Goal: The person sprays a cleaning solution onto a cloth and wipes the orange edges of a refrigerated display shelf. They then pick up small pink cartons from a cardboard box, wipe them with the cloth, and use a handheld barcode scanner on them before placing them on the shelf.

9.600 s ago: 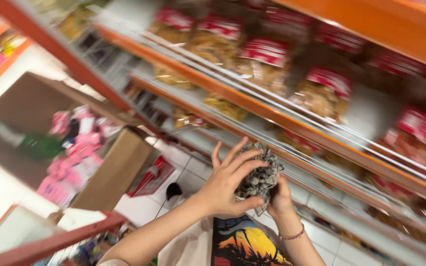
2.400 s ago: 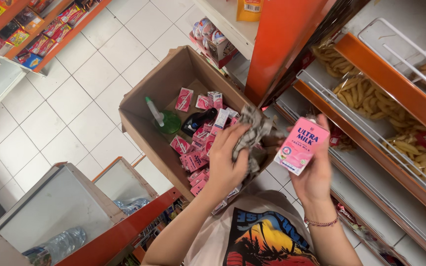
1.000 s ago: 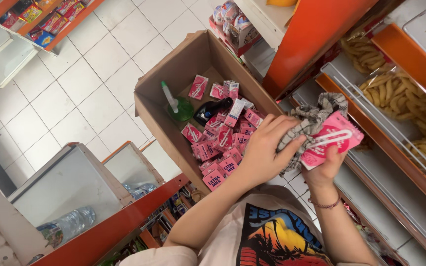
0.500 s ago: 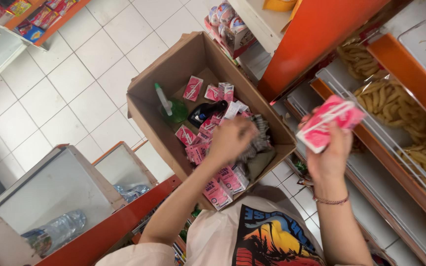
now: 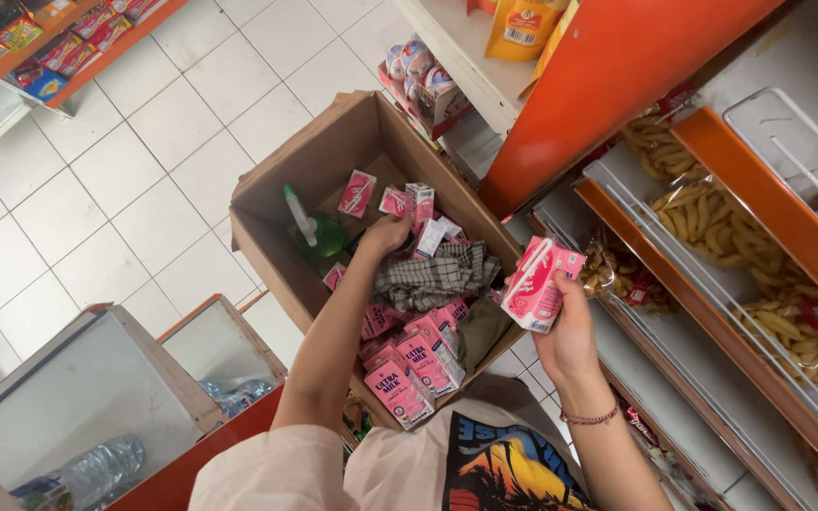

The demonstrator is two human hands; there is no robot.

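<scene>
- Right hand (image 5: 568,326): closed round a pink milk carton (image 5: 534,284), held just outside the cardboard box's (image 5: 276,203) right edge.
- Left hand (image 5: 385,233): inside the box, among pink cartons (image 5: 409,364), fingers hidden, grip cannot be told; checked cloth (image 5: 433,279) just beside.

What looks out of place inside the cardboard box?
Among the pink cartons in the box, a green spray bottle and a checked cloth lie mixed in. The cartons lie jumbled, not stacked.
</scene>
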